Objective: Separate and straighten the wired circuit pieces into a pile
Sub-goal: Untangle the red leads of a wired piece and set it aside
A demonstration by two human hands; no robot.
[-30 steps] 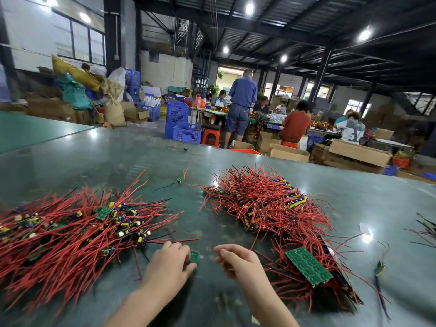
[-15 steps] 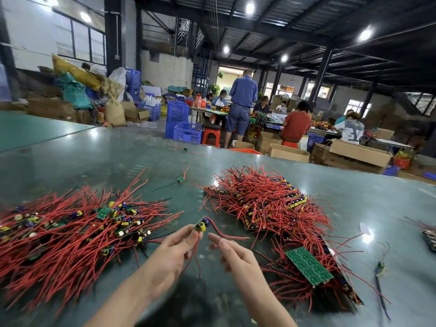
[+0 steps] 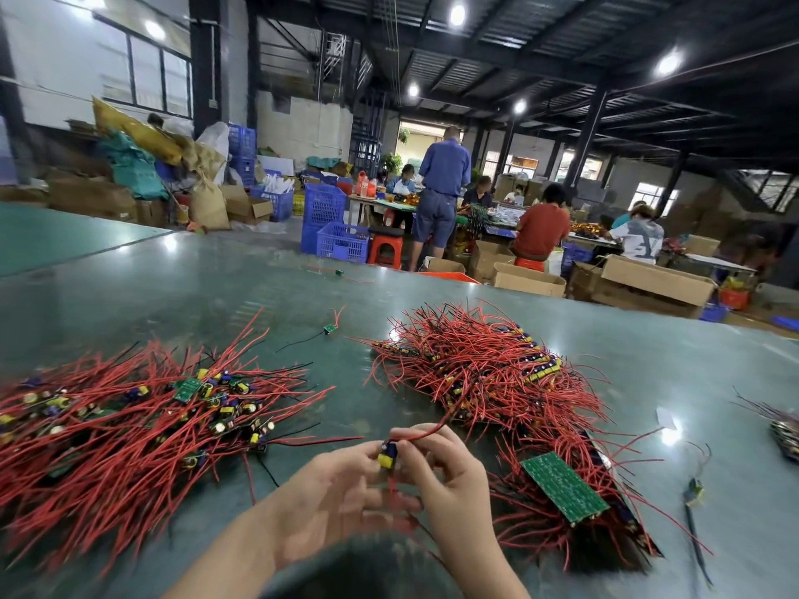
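Between my hands I hold one small wired circuit piece (image 3: pixel 386 456) with a yellow and blue component, low in the middle of the view. My left hand (image 3: pixel 328 495) pinches the piece from the left. My right hand (image 3: pixel 449 477) pinches its red wire (image 3: pixel 426 433), which curves up and right toward the tangled heap. A spread pile of red-wired pieces (image 3: pixel 129 425) lies on the left. A tangled heap of red-wired pieces (image 3: pixel 497 382) lies on the right, with a larger green circuit board (image 3: pixel 564 486) on its near end.
The work surface is a green table (image 3: pixel 216 296). A single loose piece (image 3: pixel 329 329) lies between the piles, farther back; another (image 3: pixel 694 497) lies at the right. Part of a further bundle (image 3: pixel 782 434) shows at the right edge. People work at tables beyond.
My hands rose from the table with a wired piece, then came closer together. The right hand now pinches the red wire where earlier it held nothing.
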